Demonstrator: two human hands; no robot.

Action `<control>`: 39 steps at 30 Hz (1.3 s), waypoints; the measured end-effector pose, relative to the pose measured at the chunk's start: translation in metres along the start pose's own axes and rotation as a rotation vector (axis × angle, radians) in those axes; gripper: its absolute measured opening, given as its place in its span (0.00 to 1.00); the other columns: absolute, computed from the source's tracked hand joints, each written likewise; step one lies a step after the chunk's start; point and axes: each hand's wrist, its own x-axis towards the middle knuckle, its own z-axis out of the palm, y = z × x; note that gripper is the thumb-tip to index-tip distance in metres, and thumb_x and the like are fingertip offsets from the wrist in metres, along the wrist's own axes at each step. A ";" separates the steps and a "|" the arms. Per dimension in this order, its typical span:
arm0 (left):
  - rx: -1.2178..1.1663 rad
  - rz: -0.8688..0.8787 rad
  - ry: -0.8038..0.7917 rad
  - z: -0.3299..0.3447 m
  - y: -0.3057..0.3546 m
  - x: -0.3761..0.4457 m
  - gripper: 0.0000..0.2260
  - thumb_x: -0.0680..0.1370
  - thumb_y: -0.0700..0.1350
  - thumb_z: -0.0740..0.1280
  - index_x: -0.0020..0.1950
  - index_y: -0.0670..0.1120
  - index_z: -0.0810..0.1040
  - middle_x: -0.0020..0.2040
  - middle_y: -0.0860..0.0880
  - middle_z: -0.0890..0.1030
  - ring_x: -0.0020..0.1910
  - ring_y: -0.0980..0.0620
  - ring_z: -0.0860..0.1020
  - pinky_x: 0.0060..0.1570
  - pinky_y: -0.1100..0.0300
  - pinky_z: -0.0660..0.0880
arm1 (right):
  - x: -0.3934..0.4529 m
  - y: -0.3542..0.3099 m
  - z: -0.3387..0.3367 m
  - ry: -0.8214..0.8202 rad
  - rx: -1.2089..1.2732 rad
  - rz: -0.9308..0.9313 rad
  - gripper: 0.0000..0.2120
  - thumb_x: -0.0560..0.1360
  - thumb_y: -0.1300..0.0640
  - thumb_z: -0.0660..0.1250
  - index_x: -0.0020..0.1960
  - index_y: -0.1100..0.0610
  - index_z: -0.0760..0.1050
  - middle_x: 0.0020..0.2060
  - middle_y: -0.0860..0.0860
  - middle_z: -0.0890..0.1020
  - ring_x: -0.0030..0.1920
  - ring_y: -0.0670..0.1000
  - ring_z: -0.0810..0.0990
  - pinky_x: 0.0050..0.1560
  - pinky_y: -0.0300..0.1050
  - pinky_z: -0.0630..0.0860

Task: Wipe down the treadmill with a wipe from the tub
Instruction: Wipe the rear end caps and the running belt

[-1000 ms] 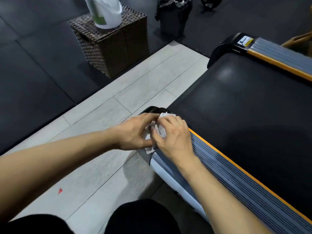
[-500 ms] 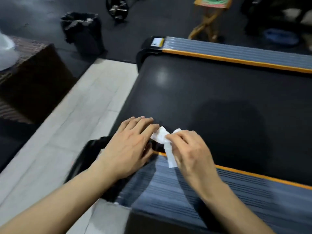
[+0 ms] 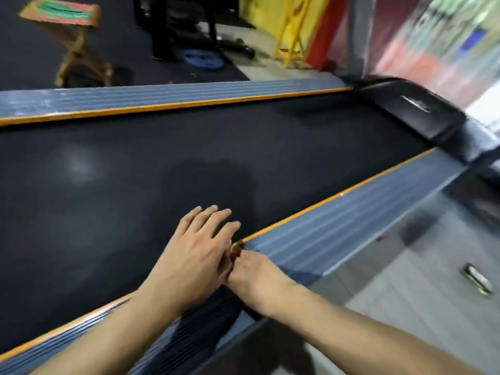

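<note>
The left hand [image 3: 193,259] lies flat with its fingers [image 3: 213,221] straight and slightly spread, the tips reaching onto the black treadmill belt [image 3: 135,185] and the palm over the orange strip at the belt's edge. The right hand [image 3: 257,280] sits just beside it, touching at the thumb side, its fingers curled under on the ribbed grey side rail [image 3: 338,228] of the treadmill. No wipe shows: if there is one, it is hidden beneath or between the two hands, and whether the right fingers hold anything cannot be told. Beyond the far side rail [image 3: 162,96], well apart from the fingers, a folding wooden stool [image 3: 70,36] stands on the dark floor.
</note>
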 end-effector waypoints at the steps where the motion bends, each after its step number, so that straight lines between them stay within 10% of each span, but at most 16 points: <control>1: 0.001 0.018 0.006 0.002 0.012 0.011 0.22 0.77 0.53 0.58 0.68 0.48 0.78 0.70 0.45 0.76 0.72 0.42 0.73 0.73 0.44 0.64 | -0.007 0.011 -0.010 0.011 -0.017 0.023 0.04 0.62 0.63 0.71 0.35 0.55 0.81 0.33 0.50 0.82 0.35 0.50 0.80 0.32 0.39 0.73; 6: 0.016 0.046 0.034 0.023 0.065 0.079 0.22 0.78 0.52 0.57 0.68 0.48 0.78 0.70 0.45 0.77 0.72 0.42 0.73 0.73 0.43 0.65 | -0.094 0.121 -0.034 0.121 0.077 0.323 0.14 0.74 0.61 0.68 0.58 0.52 0.80 0.57 0.53 0.82 0.54 0.59 0.81 0.52 0.50 0.81; 11: 0.044 0.007 0.020 0.056 0.127 0.163 0.21 0.76 0.50 0.58 0.67 0.48 0.78 0.68 0.45 0.77 0.70 0.41 0.74 0.72 0.41 0.67 | -0.184 0.247 -0.060 0.310 0.154 0.530 0.15 0.76 0.61 0.64 0.58 0.54 0.83 0.59 0.51 0.82 0.60 0.55 0.81 0.64 0.43 0.73; 39: 0.017 0.027 -0.012 0.167 0.249 0.555 0.21 0.78 0.50 0.64 0.71 0.47 0.73 0.71 0.43 0.74 0.74 0.40 0.69 0.77 0.43 0.60 | -0.240 0.654 -0.139 0.322 0.127 0.731 0.14 0.78 0.64 0.68 0.59 0.50 0.83 0.59 0.46 0.81 0.60 0.51 0.79 0.60 0.51 0.77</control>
